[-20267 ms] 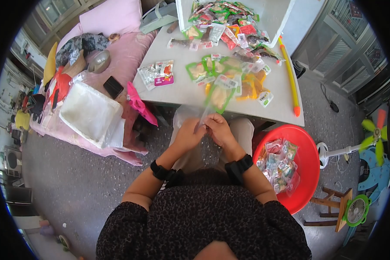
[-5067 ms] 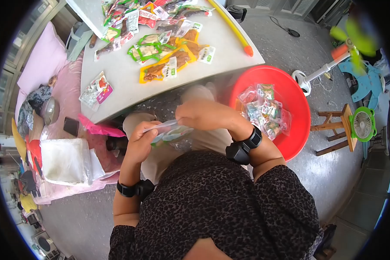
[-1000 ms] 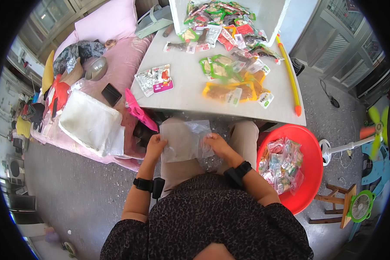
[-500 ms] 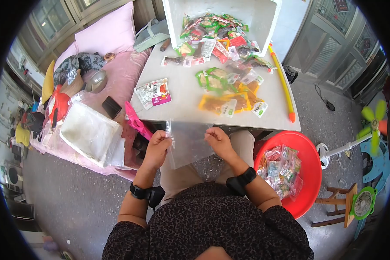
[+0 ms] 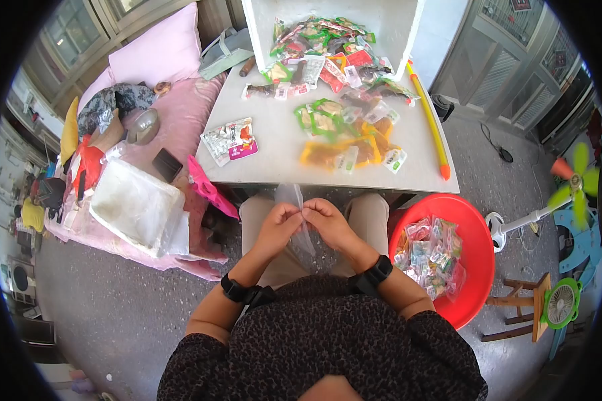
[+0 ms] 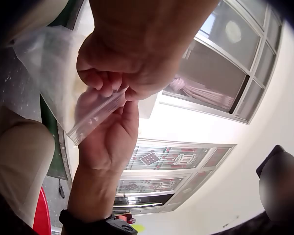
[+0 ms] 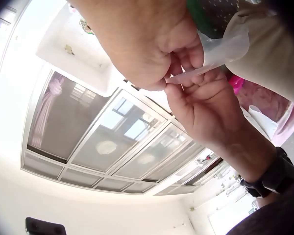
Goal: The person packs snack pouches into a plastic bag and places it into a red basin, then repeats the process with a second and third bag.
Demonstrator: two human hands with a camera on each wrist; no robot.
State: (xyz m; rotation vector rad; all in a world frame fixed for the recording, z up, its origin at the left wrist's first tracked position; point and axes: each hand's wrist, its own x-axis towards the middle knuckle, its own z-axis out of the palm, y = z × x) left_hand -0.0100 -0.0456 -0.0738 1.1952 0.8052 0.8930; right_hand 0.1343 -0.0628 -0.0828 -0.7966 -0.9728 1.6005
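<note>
A clear plastic bag hangs between the two hands over the person's lap. The left hand pinches its upper edge, and the right hand pinches the same edge right beside it, fingertips almost touching. In the left wrist view the bag shows a zip-like strip along the edge, and nothing can be made out inside it. In the right wrist view the bag passes between curled fingers of both hands.
The table bears yellow packets, green packets, silver packets and a yellow stick. A white foam box lies behind with many packets. A red basin of bagged packets stands at right.
The hands have come together from holding the bag spread wide. The bag, flat and open-faced half a second ago, now hangs narrow and folded between them.
</note>
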